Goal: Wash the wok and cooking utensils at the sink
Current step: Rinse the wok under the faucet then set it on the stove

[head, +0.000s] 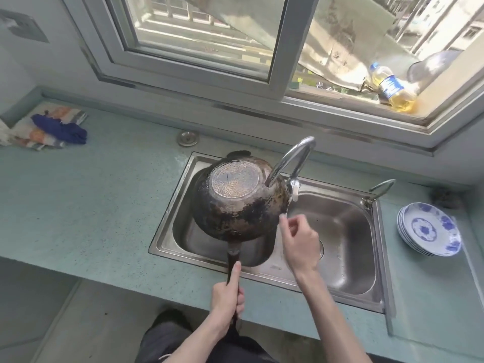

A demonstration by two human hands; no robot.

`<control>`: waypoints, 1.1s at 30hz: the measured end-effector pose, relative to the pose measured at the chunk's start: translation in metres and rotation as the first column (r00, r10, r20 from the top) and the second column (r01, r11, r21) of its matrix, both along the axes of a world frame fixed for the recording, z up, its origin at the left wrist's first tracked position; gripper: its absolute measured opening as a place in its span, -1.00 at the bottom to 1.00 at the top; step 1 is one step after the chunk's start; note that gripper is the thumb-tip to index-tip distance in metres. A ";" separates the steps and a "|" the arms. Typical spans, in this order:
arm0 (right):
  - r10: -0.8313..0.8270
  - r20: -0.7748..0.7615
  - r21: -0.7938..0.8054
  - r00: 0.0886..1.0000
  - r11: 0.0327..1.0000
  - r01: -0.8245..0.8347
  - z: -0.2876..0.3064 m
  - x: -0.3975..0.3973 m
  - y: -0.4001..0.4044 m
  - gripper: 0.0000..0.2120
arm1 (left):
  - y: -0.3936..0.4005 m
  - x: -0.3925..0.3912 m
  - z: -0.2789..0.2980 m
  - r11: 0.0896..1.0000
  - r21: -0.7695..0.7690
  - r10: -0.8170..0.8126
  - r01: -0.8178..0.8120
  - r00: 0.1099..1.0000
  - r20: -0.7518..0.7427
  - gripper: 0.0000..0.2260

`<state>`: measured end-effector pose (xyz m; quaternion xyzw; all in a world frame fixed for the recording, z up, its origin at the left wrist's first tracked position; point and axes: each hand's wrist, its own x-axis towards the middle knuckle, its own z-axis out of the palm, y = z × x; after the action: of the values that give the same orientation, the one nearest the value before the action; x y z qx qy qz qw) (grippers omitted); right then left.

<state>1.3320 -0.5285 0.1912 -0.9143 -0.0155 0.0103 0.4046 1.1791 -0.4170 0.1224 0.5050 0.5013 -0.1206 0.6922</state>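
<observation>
A blackened wok (239,203) is tipped over the steel sink (348,292) with its scorched underside and round patterned base facing me. My left hand (227,301) grips the wok's dark handle, thumb stretched along it. My right hand (298,244) hovers at the wok's right rim, fingers loosely curled, fingertips near the metal and holding nothing I can make out. The curved faucet (290,161) arches over the wok's upper right edge.
A stack of blue-and-white plates (429,230) sits on the counter to the right of the sink. Folded cloths (49,128) lie at far left. A drain plug (187,138) rests behind the sink. An oil bottle (392,86) lies on the windowsill.
</observation>
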 end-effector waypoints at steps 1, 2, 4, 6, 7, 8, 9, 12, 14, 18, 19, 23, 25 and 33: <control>-0.019 0.087 0.034 0.996 0.999 0.016 0.012 0.014 -0.002 -0.75 | -0.001 0.000 -0.001 1.000 0.004 0.006 -0.006 1.000 0.006 -0.41; -0.019 0.127 0.096 0.992 0.995 0.007 0.024 0.027 -0.001 -0.77 | -0.001 0.000 -0.002 1.000 0.010 0.004 -0.004 1.000 0.009 -0.41; 0.004 0.127 0.197 0.992 0.980 -0.029 0.041 0.053 0.008 -0.74 | 0.000 -0.001 -0.005 0.999 0.028 -0.015 0.015 1.000 0.002 -0.41; 0.055 0.098 0.223 0.994 0.972 -0.076 0.051 0.074 0.024 -0.67 | 0.002 -0.002 -0.006 0.998 0.048 -0.028 0.029 0.999 -0.015 -0.41; 0.074 0.067 0.244 0.995 0.966 -0.089 0.052 0.084 0.032 -0.63 | 0.003 -0.003 -0.007 0.998 0.058 -0.033 0.034 0.999 -0.020 -0.41; 0.092 0.039 0.269 0.995 0.958 -0.100 0.052 0.091 0.040 -0.64 | 0.004 -0.003 -0.006 0.997 0.065 -0.033 0.034 0.999 -0.021 -0.41; 0.105 0.015 0.291 0.994 0.951 -0.105 0.051 0.097 0.046 -0.67 | 0.005 -0.004 -0.006 0.997 0.068 -0.032 0.033 0.999 -0.020 -0.42; 0.140 -0.021 0.333 0.990 0.935 -0.125 0.053 0.110 0.059 -0.77 | 0.004 -0.003 -0.006 0.997 0.065 -0.029 0.030 1.000 -0.013 -0.42; 0.161 -0.037 0.338 0.986 0.931 -0.139 0.057 0.113 0.064 -0.80 | 0.002 -0.002 -0.007 0.999 0.049 -0.014 0.014 1.000 -0.008 -0.43; 0.171 -0.067 0.359 0.983 0.923 -0.137 0.061 0.119 0.074 -0.82 | -0.001 -0.002 -0.007 1.000 0.029 0.004 -0.004 1.000 0.003 -0.42; 0.172 -0.074 0.370 0.982 0.919 -0.133 0.062 0.120 0.077 -0.83 | -0.001 -0.002 -0.006 1.000 0.025 0.007 -0.007 1.000 0.004 -0.43; 0.154 -0.092 0.405 0.984 0.908 -0.105 0.061 0.123 0.083 -0.81 | 0.002 -0.004 -0.006 1.000 0.021 -0.001 0.001 1.000 0.006 -0.42; 0.159 -0.100 0.414 0.982 0.904 -0.105 0.057 0.121 0.081 -0.77 | 0.005 -0.004 -0.005 1.000 0.020 -0.009 0.009 1.000 0.002 -0.42; 0.170 0.028 0.291 0.985 0.941 -0.171 -0.018 -0.003 0.032 -0.62 | 0.014 -0.005 -0.005 0.999 0.017 -0.049 0.049 0.999 -0.001 -0.41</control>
<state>1.3289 -0.4967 0.1730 -0.8395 -0.0965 0.0420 0.5330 1.1742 -0.4030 0.1176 0.5230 0.4901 -0.1333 0.6844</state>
